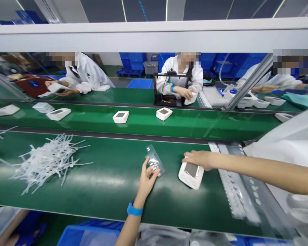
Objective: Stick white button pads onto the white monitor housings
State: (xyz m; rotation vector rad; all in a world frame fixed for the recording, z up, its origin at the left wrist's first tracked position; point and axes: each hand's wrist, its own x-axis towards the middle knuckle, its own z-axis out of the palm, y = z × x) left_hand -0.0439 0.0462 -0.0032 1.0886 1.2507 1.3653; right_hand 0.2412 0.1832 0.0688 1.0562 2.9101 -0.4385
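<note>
Between the thumb and fingers of my left hand (146, 177) is the lower end of a small clear plastic sheet (155, 159) with white oval stickers on it. The sheet is tilted just above or against the green work surface; I cannot tell which. To its right, a white device with a grey screen (191, 174), like a blood pressure monitor, lies face up. My right hand (199, 159) reaches in from the right, its fingers closed over the device's far edge. Part of the screen's right side shows a whitish strip. The fingertips of my right hand are partly hidden.
A pile of white cable ties (50, 159) lies at the left. Clear sticker sheets (236, 184) are laid out at the right. Beyond, a green conveyor belt (97, 118) carries several white devices (164, 113). Co-workers sit across it. A blue bin (66, 235) stands below the front edge.
</note>
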